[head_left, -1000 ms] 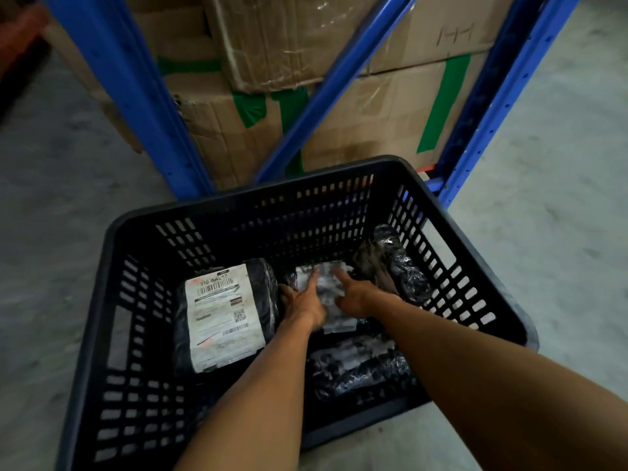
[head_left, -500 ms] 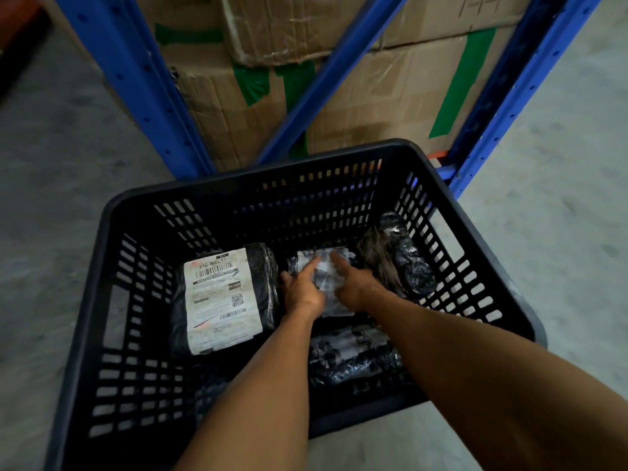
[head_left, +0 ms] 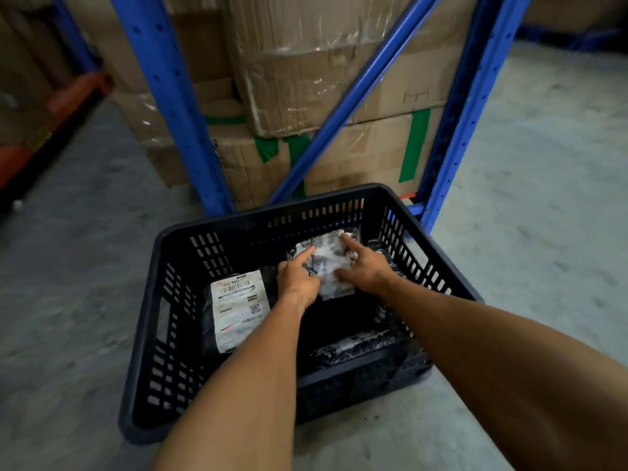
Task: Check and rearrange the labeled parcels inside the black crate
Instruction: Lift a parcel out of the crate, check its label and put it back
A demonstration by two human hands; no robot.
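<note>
Lifted since a second ago, the crumpled white-labelled parcel (head_left: 328, 266) is now sitting higher toward the far wall of the black crate (head_left: 159, 334), and I am gripping it with both hands: left hand (head_left: 299, 278) pinching its left edge, right hand (head_left: 363, 270) spread over its right side. Beside them, the flat labelled parcel (head_left: 238, 309) is lying against the crate's left wall, leaving bare floor showing in the middle.

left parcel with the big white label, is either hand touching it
No, both the left hand and right hand rest on the middle parcel.
</note>
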